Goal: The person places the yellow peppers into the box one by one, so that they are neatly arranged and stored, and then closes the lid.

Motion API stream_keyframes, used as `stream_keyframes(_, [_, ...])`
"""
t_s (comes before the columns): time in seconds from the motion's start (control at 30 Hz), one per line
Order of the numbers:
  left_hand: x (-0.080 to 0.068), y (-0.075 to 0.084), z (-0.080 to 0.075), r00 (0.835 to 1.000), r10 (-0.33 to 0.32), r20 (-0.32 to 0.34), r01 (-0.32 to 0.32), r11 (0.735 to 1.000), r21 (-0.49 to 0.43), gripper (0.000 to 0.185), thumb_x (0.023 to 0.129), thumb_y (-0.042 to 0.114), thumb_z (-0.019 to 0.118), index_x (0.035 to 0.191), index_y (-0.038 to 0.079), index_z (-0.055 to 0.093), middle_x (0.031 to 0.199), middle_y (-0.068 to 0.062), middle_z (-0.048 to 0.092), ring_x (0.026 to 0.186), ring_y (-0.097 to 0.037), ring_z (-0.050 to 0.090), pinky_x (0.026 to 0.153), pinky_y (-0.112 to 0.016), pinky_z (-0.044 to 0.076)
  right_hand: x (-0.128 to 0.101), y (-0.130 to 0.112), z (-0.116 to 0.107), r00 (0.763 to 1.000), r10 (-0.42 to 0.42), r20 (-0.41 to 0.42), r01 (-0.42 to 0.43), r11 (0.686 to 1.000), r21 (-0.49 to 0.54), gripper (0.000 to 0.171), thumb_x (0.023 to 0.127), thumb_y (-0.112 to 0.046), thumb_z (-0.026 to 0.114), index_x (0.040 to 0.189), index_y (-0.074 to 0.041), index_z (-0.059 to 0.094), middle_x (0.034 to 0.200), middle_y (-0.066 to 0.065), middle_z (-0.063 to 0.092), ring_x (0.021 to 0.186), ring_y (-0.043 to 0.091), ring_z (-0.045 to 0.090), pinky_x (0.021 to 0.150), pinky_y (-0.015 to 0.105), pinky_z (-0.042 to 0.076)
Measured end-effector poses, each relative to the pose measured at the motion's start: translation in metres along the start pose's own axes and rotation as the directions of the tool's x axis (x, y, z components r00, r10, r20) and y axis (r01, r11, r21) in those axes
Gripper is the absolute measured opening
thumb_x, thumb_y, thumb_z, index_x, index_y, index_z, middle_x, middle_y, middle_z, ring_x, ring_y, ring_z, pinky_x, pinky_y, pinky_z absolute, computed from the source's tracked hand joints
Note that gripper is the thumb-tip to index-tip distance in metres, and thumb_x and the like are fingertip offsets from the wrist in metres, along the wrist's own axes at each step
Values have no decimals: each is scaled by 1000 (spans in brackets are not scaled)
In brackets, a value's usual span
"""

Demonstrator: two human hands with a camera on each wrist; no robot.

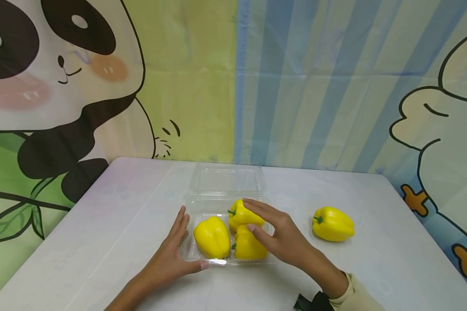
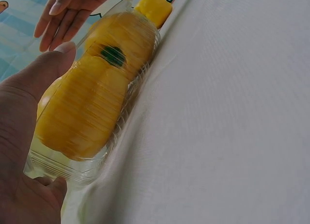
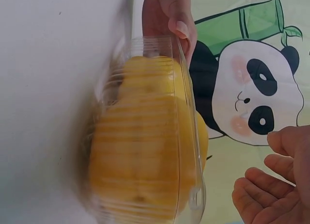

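A clear plastic container [image 1: 227, 203] lies with its lid folded back on the table. Three yellow bell peppers with green stems are inside: a left pepper [image 1: 212, 236], a back right pepper [image 1: 243, 216] and a front right pepper [image 1: 250, 244]. My left hand [image 1: 179, 250] rests at the container's left front corner, fingers straight along the side, thumb stretched to the front rim. Over the right peppers hovers my right hand [image 1: 282, 233], its fingers extended and loose; the head view does not show whether the fingertips touch them. In the right wrist view it grips nothing.
Another yellow bell pepper [image 1: 333, 223] lies on the white table [image 1: 373, 268] to the right of the container. A cartoon panda backdrop [image 1: 202, 86] hangs behind the table. A black object [image 1: 315, 302] shows by the right sleeve.
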State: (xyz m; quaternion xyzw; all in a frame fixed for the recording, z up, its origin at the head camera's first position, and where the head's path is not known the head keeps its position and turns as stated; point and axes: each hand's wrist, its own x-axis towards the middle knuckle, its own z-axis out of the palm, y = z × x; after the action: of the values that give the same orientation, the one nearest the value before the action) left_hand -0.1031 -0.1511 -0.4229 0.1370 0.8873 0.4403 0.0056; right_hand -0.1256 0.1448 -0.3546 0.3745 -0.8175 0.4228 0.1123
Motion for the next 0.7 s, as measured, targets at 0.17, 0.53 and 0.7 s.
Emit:
stream_keyframes(0.17, [0, 0, 0, 1000, -5, -1, 5, 1000, 1, 127, 64, 58, 84, 156, 7, 12, 161, 12, -8, 136, -33, 39, 107, -50, 30, -5, 5, -5, 1000, 9, -17, -9, 1000, -23, 49, 93, -9, 66, 140, -13, 53, 143, 3, 51, 131, 20, 46, 103, 40, 41])
stream_keyframes(0.53, [0, 1, 0, 1000, -16, 2, 16, 1000, 12, 128, 64, 60, 83, 157, 8, 11, 161, 11, -8, 135, -34, 40, 107, -52, 30, -13, 17, -18, 999, 17, -27, -20, 997, -79, 47, 92, -13, 69, 137, -15, 56, 141, -2, 52, 129, 20, 49, 102, 42, 43])
stream_keyframes(0.7, [0, 0, -1, 1000, -14, 5, 14, 1000, 7, 129, 64, 60, 83, 157, 8, 11, 162, 9, -8, 135, -34, 40, 107, -51, 31, -13, 21, -30, 1000, -9, -27, 6, 996, -91, 52, 89, -10, 72, 138, -16, 55, 141, -1, 52, 129, 21, 49, 101, 40, 44])
